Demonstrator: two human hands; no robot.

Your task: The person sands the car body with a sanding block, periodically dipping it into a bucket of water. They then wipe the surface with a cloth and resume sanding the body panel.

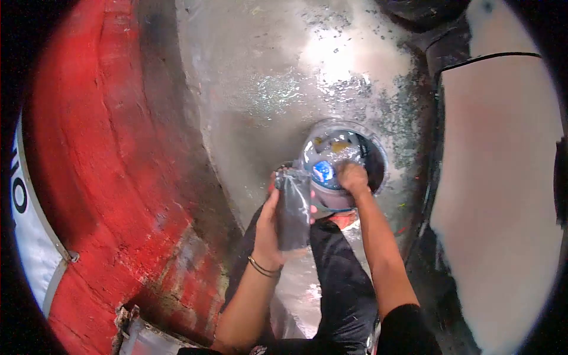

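My left hand (pixel 269 222) is wrapped around a flat, dark grey rectangular piece (pixel 294 210) with glossy streaks, held upright beside the bucket. Its thumb lies along the left edge and fingertips show at the right edge. Down inside the round bucket (pixel 383 160) of cloudy water reaches my right hand (pixel 353 177), its fingers curled and partly hidden. I cannot tell what they grip. A blue and white object (pixel 323 171) sits in the water just left of that hand, and yellowish pieces (pixel 339 146) show farther back.
Wet, shiny grey floor (pixel 254 100) surrounds the bucket. On the right stands a car body panel (pixel 503 177) with a dull pinkish-beige surface and dark edges. A worn red-painted surface (pixel 118 148) runs down the left, with a white lettered banner (pixel 35 225) beyond it.
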